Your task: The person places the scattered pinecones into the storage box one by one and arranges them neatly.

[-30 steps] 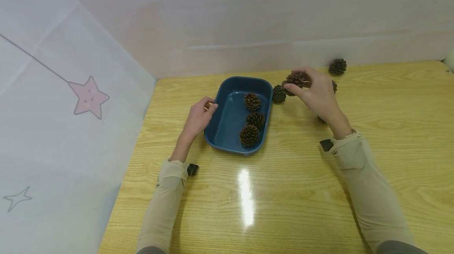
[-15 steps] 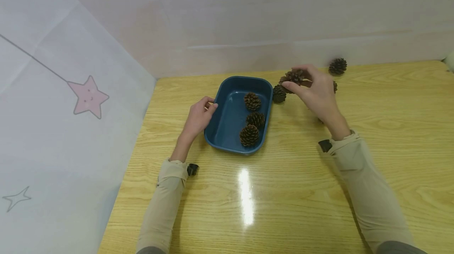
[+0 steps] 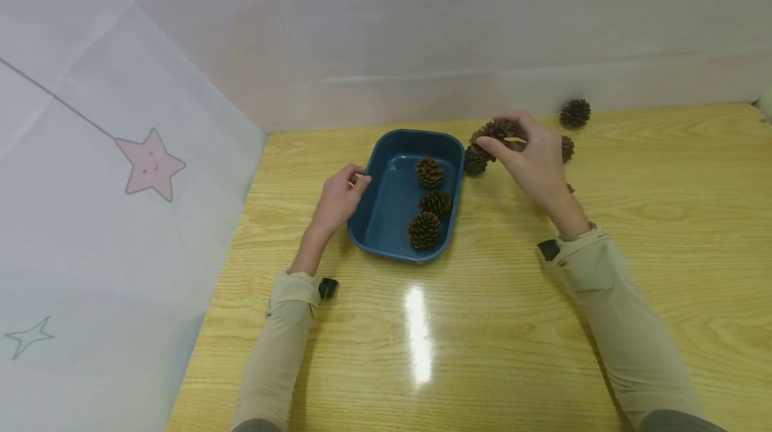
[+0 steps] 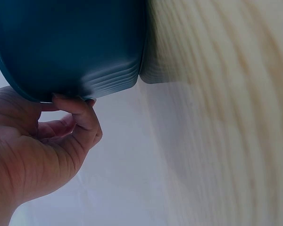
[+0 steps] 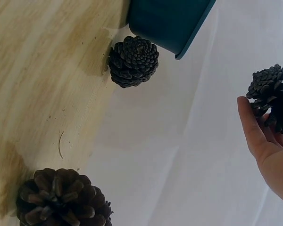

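A deep blue plastic tub [image 3: 386, 211] stands on the table, with three brown pine cones inside along its right side. My left hand [image 3: 344, 201] pinches the tub's left rim; the left wrist view shows the curled fingers [image 4: 82, 117] at the edge of the tub wall [image 4: 61, 52]. Held between thumb and fingers of my right hand [image 3: 539, 161] is a pine cone [image 3: 491, 134], raised above the table to the right of the tub. In the right wrist view the held cone [image 5: 269, 92] is partly cut off by the frame edge.
Against the tub's right side sits a loose pine cone [image 5: 133, 61]. Farther right lie a cone [image 3: 575, 113] by the wall, another [image 3: 567, 149] partly behind my right hand, and a mostly hidden one [image 3: 570, 189]. A white wall covering [image 3: 386, 37] borders the wood-grain table [image 3: 482, 325].
My right hand has moved slightly left with its pine cone, closer to the tub, uncovering more of the cones behind it. The left hand and tub look unmoved.
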Demonstrator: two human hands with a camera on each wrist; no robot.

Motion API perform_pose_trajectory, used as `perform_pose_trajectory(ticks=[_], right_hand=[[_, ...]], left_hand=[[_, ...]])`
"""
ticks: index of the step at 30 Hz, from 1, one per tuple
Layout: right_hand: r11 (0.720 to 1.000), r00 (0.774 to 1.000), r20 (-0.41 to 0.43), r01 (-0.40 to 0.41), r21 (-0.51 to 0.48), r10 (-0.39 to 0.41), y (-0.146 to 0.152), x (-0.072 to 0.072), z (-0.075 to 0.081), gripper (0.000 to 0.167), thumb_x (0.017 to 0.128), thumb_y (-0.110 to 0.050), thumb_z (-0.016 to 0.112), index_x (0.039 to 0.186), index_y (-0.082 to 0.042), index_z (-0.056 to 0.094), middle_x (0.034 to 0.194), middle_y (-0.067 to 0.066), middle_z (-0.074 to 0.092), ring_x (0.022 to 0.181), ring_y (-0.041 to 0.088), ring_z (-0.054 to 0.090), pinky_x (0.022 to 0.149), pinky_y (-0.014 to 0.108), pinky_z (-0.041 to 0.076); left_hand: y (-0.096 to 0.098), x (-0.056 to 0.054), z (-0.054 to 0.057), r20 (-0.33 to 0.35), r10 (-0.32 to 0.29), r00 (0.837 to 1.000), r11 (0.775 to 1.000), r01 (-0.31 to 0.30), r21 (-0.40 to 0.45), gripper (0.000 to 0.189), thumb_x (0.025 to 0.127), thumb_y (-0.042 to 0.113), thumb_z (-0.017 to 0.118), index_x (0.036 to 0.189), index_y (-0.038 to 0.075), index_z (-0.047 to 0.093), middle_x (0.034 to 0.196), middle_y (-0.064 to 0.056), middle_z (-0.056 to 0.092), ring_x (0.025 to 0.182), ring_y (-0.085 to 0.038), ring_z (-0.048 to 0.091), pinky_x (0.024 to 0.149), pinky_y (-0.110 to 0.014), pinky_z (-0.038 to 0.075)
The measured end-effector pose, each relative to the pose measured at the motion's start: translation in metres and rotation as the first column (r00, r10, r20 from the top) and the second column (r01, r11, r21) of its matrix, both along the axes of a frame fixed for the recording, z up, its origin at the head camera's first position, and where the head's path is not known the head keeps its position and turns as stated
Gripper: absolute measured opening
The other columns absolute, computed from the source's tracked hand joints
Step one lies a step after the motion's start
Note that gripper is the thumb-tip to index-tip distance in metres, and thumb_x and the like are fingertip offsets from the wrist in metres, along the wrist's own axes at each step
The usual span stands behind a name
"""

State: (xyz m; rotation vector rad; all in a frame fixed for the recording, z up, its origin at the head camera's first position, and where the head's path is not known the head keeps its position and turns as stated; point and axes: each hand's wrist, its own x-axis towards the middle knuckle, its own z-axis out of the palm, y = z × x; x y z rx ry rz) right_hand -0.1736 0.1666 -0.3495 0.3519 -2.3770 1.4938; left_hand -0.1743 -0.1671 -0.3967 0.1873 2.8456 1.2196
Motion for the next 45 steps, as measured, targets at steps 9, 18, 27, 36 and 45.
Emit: perform_pose_trajectory(ticks=[9, 18, 27, 36, 45], right_hand=[[1.0, 1.0, -0.029, 0.006, 0.021, -0.006, -0.0021, 0.0006, -0.0022, 0.039, 0.092, -0.017, 0.082, 0.125, 0.0, 0.069, 0.119, 0.015, 0.07, 0.112, 0.031, 0.068, 0.089, 0.026, 0.056], [1.0, 0.999, -0.035, 0.004, 0.017, -0.003, -0.0025, 0.0, -0.0041, 0.038, 0.092, -0.016, 0.082, 0.124, 0.001, 0.07, 0.118, 0.016, 0.071, 0.111, 0.032, 0.069, 0.088, 0.02, 0.055], [1.0, 1.0, -0.014, -0.017, 0.008, 0.017, -0.0033, 0.0006, -0.0034, 0.038, 0.093, -0.016, 0.081, 0.125, 0.001, 0.069, 0.119, 0.016, 0.071, 0.112, 0.03, 0.069, 0.088, 0.02, 0.055], [0.999, 0.999, 0.018, -0.034, 0.001, 0.034, -0.0052, 0.0009, -0.0023, 0.041, 0.094, -0.018, 0.081, 0.127, 0.001, 0.068, 0.122, 0.016, 0.069, 0.114, 0.029, 0.067, 0.092, 0.028, 0.056], [0.999, 0.999, 0.03, -0.037, 0.002, 0.037, -0.0064, 0.0013, -0.0023, 0.041, 0.094, -0.019, 0.081, 0.127, 0.001, 0.067, 0.123, 0.016, 0.069, 0.115, 0.029, 0.066, 0.093, 0.034, 0.056]], left_hand=[[-0.0001, -0.0001, -0.001, 0.001, -0.002, 1.0, 1.0, 0.002, -0.001, 0.033, 0.11, 0.021, 0.055, 0.133, -0.001, 0.063, 0.098, -0.015, 0.062, 0.073, -0.025, 0.054, 0.066, -0.035, 0.044], [-0.0003, 0.0006, -0.0007, 0.008, 0.0, 1.0, 1.0, 0.0, -0.006, 0.033, 0.11, 0.022, 0.055, 0.133, 0.0, 0.062, 0.098, -0.015, 0.062, 0.073, -0.025, 0.054, 0.066, -0.035, 0.044], [-0.0003, 0.0003, -0.0003, 0.004, -0.001, 1.0, 1.0, 0.001, 0.001, 0.034, 0.11, 0.022, 0.055, 0.134, -0.001, 0.062, 0.098, -0.015, 0.062, 0.073, -0.024, 0.054, 0.065, -0.035, 0.044], [0.0003, -0.0003, 0.0012, 0.015, 0.008, 1.0, 1.0, -0.008, 0.003, 0.033, 0.11, 0.022, 0.055, 0.133, 0.0, 0.063, 0.1, -0.016, 0.062, 0.076, -0.026, 0.056, 0.067, -0.035, 0.045], [-0.0006, 0.0, 0.0008, 0.022, 0.009, 1.0, 1.0, -0.009, 0.004, 0.033, 0.11, 0.022, 0.055, 0.133, 0.0, 0.062, 0.1, -0.015, 0.062, 0.078, -0.026, 0.056, 0.067, -0.035, 0.045]])
